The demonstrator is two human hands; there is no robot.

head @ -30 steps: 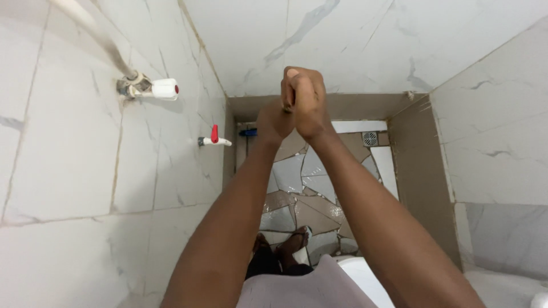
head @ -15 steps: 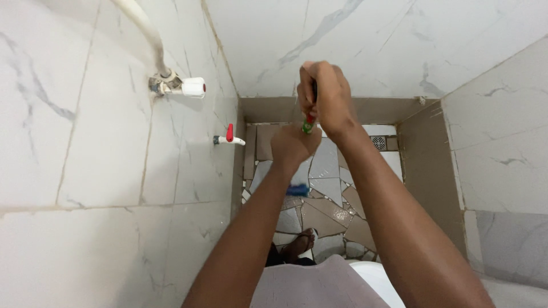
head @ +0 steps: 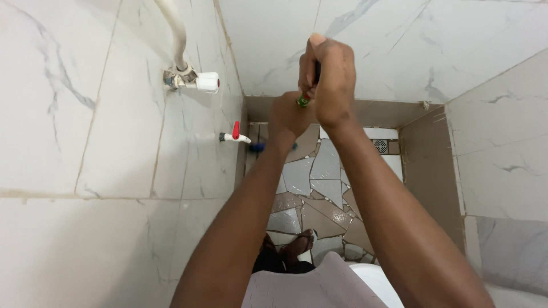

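Both my hands grip the handle of a long brush (head: 304,100), of which a short green and red part shows between them. My right hand (head: 328,74) holds the top end, thumb up. Just below it, my left hand (head: 288,117) is closed around the handle. The blue brush head (head: 257,147) rests on the floor at the foot of the left wall, partly hidden behind my left wrist. Most of the handle is hidden by my hands and arm.
White marble-look tiles cover the walls. A white valve (head: 202,81) on a pipe (head: 174,34) and a small tap with a red lever (head: 234,134) jut from the left wall. The broken-tile floor (head: 319,194) has a drain (head: 381,146). My sandalled feet (head: 291,245) and a white rim (head: 371,279) are below.
The blue brush head slid across the floor from the middle toward the far left wall. Both hands moved up and forward along with the handle.
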